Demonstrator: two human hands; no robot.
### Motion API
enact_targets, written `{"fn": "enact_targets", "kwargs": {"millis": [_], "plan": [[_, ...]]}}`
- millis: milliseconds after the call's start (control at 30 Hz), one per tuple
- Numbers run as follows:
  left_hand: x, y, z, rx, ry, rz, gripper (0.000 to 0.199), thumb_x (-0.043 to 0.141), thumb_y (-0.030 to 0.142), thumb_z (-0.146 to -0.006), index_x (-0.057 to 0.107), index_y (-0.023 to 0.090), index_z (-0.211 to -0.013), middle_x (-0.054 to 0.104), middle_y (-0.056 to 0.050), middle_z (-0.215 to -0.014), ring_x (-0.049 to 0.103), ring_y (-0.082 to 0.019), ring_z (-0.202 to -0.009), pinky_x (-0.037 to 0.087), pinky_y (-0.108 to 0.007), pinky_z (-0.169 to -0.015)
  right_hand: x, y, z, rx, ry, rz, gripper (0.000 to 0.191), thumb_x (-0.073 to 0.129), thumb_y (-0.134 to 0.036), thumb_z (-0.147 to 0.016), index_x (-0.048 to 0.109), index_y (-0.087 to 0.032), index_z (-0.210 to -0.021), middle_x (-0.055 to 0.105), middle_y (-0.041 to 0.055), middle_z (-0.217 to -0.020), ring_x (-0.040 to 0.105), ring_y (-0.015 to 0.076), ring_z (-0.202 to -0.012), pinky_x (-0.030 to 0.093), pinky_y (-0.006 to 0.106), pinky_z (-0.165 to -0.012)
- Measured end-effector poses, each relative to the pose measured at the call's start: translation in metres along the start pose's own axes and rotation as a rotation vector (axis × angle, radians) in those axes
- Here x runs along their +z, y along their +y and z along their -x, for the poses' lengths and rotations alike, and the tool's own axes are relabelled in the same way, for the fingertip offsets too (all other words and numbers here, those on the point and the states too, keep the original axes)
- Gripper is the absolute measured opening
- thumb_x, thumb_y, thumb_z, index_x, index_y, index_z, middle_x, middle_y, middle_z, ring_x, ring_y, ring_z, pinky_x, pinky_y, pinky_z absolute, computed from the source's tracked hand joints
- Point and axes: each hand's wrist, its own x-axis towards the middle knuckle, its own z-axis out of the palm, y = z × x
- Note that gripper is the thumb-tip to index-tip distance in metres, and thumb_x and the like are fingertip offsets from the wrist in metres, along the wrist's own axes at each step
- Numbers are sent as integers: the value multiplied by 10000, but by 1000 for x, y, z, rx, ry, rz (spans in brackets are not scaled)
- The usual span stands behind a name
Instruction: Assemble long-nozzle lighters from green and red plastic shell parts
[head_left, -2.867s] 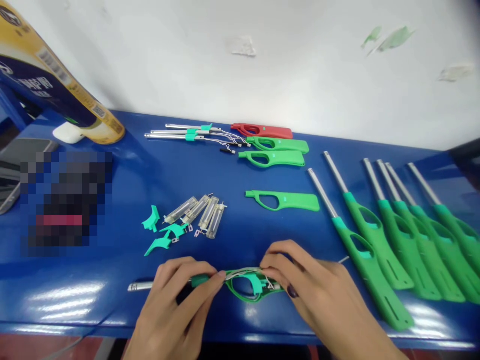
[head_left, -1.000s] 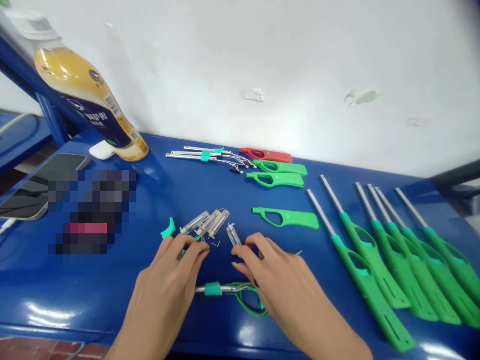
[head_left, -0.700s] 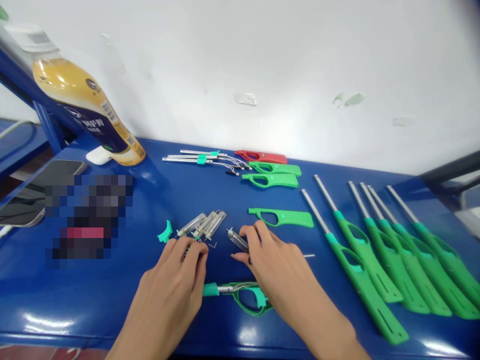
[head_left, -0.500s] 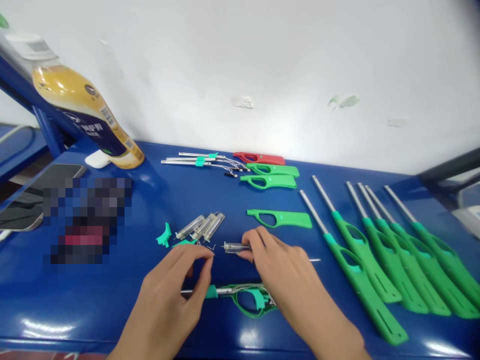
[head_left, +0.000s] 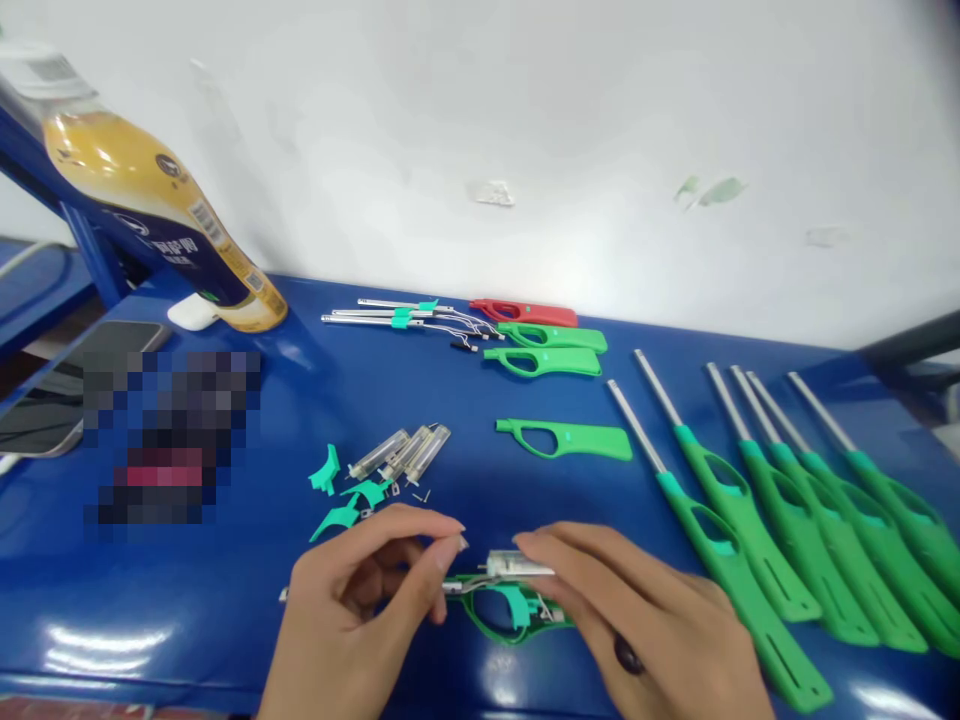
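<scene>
The scene is taken in by a single head view, worn on the person's head and aimed forward and down. The worktop [head_left: 300, 400] is looked at from above its near edge, which is caught low in the frame, and the upper part is filled by the white wall [head_left: 420, 110] behind. The left hand [head_left: 360, 610] and right hand [head_left: 645, 600] are seen closest, from the wrist side, with the clear tube [head_left: 517, 564] shown below centre. The bottle [head_left: 157, 210] is cut by the left border.
</scene>
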Motion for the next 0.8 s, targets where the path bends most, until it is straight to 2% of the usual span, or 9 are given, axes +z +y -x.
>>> {"fn": "enact_targets", "kwargs": {"millis": [100,200,333,400,533,800], "plan": [[3,0,1,-64,-53,57,265,718,489,-964,823,246,-976,632,36,-528,441,-81,-346,316,-179,-318,2,1,5,-33,-5,-24,277,496,-186,-1126,661,-275,-1329,817,-43,-1179,809,113,-929,609,189,-727],[6,0,3,-108,-94,86,300,711,512,-967,822,235,-990,646,22,-536,412,-76,-350,291,-179,-321,5,2,7,-43,-5,-26,309,507,-154,-1108,656,-266,-1355,814,-50,-1213,814,124,-928,634,211,-776],[7,-1,5,-167,-142,120,307,711,522,-976,809,231,-987,660,11,-585,417,-72,-387,294,-173,-338,6,3,8,-62,42,-12,297,516,-138,-1096,681,-247,-1317,825,-42,-1180,820,139,-886,653,225,-741],[8,-3,5,-173,-167,150,292,713,521,-982,795,241,-964,681,8,-679,393,-53,-398,276,-168,-336,6,4,11,-83,42,-7,335,546,-94,-1057,685,-230,-1331,822,-25,-1196,821,152,-892,661,233,-746],[10,-6,6,-78,-170,179,255,717,468,-989,765,250,-865,693,-10,-920,363,-28,-451,264,-168,-350,7,5,19,-76,-16,5,497,561,-4,-976,662,-232,-1405,802,-9,-1272,819,175,-950,674,277,-826],[14,0,10,-46,-102,56,251,693,476,-988,792,250,-940,627,13,-643,429,-85,-411,338,-185,-313,6,7,25,-68,-19,6,539,547,23,-955,683,-226,-1414,804,6,-1270,812,170,-938,663,263,-814]]}}
